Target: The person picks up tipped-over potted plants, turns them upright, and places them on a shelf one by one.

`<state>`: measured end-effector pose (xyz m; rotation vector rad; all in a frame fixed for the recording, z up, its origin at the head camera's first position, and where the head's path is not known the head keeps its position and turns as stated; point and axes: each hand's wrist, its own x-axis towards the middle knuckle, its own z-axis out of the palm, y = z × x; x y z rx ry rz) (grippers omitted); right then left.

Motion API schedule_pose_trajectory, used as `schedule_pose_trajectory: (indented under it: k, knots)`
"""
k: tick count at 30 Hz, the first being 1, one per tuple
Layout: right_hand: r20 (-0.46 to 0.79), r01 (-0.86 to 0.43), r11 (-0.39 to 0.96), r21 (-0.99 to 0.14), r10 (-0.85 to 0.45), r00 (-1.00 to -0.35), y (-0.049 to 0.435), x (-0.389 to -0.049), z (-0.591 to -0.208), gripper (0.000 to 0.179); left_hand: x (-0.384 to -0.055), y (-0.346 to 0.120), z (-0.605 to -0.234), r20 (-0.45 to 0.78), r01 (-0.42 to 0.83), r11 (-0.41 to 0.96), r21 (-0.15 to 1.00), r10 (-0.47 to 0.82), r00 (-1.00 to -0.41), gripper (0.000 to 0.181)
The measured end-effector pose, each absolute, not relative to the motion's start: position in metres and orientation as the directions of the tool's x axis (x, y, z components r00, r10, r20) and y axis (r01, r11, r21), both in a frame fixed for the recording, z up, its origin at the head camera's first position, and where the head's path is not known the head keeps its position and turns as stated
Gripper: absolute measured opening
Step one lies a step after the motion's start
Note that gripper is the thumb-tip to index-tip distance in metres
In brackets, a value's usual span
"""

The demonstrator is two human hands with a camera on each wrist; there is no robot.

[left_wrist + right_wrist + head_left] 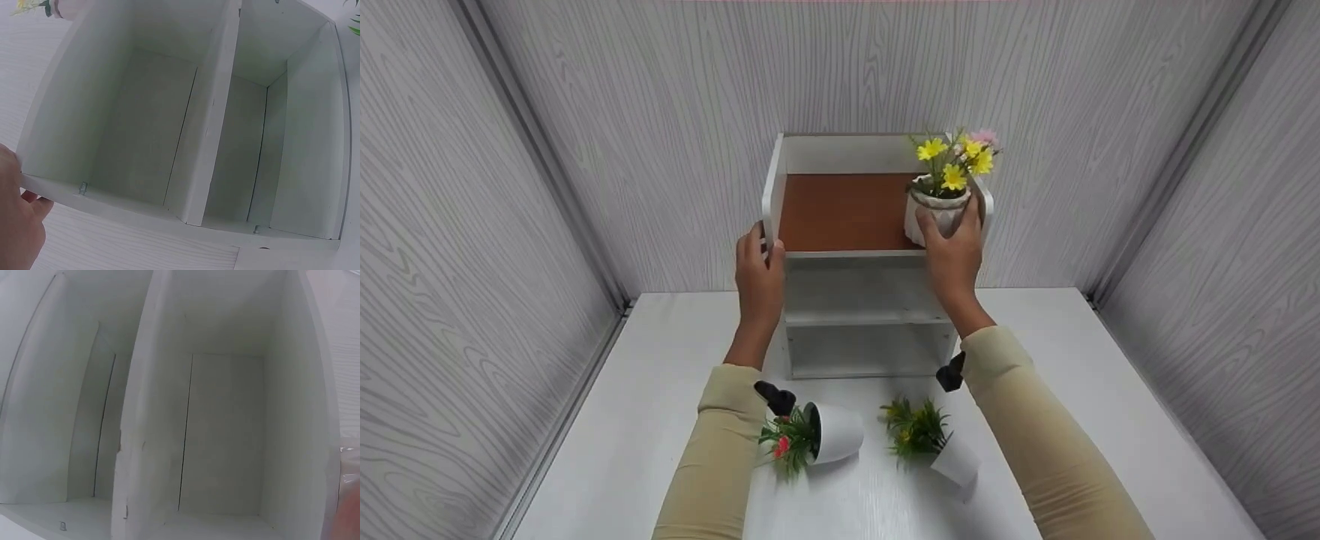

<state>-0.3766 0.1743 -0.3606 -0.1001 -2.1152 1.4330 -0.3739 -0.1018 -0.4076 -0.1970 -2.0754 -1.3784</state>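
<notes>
A small white shelf unit [870, 315] with a brown top board [844, 214] stands against the back wall. My right hand [956, 259] grips a white flower pot [916, 217] with yellow and pink artificial flowers [952, 176], at the right end of the brown top. Whether the pot's base touches the board is hard to tell. My left hand [760, 277] holds the unit's left side panel near its front corner, thumb in front. In the left wrist view that hand [19, 214] is at the panel's edge. Only a blurred bit of the right hand [346, 517] shows in the right wrist view.
On the white table [675, 420] before the unit, a white pot [838, 433] with red flowers lies on its side. Another white pot [957, 459] with a yellow-green plant lies tipped to its right. Grey wood-grain walls [660, 112] enclose the table at the back and sides.
</notes>
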Motion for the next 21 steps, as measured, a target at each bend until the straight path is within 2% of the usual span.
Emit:
schedule_pose_trajectory:
  k: [4,13,21]
  knots:
    - [0.406,-0.234,0.425,-0.875,0.379,-0.832,0.174,-0.372,-0.365,0.102,-0.373,-0.102,-0.408,0.573,0.445,0.444,0.777,-0.207,-0.793,0.052]
    - [0.453,-0.295,0.428,-0.854,0.334,-0.827,0.179,-0.359,-0.375,0.094,-0.372,-0.102,-0.406,0.576,0.455,0.431,0.779,-0.209,-0.790,0.051]
    - [0.499,-0.336,0.471,-0.816,0.278,-0.821,0.189,-0.328,-0.387,0.085,-0.373,-0.102,-0.407,0.559,0.437,0.425,0.793,-0.222,-0.799,0.050]
